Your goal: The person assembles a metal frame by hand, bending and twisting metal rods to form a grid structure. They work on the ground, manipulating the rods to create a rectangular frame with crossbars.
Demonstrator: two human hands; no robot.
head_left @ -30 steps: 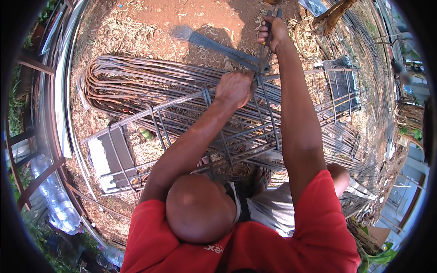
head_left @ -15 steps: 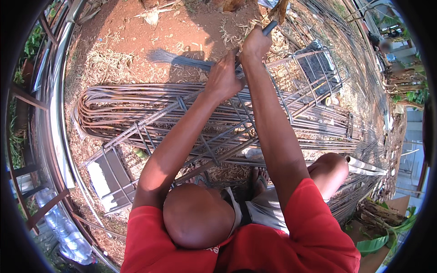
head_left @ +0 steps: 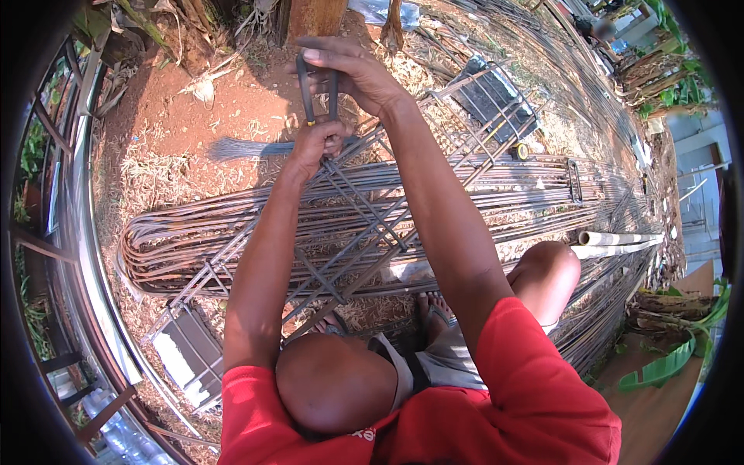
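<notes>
both arms (head_left: 457,225) outstretched, left fingers (head_left: 334,143) curled, right fingers (head_left: 338,62) extended

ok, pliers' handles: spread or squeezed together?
Spread: a gap shows between the handles at the right hand. Jaws: cannot tell; the left hand covers that end.

Pincers (head_left: 333,97): dark, long-handled, handles spread apart and pointing away from the wearer; head end hidden. Held at far edge of steel-bar cage (head_left: 360,198), grey-brown, open framework with cross-ties, set slantwise over looped rods (head_left: 155,232).
</notes>
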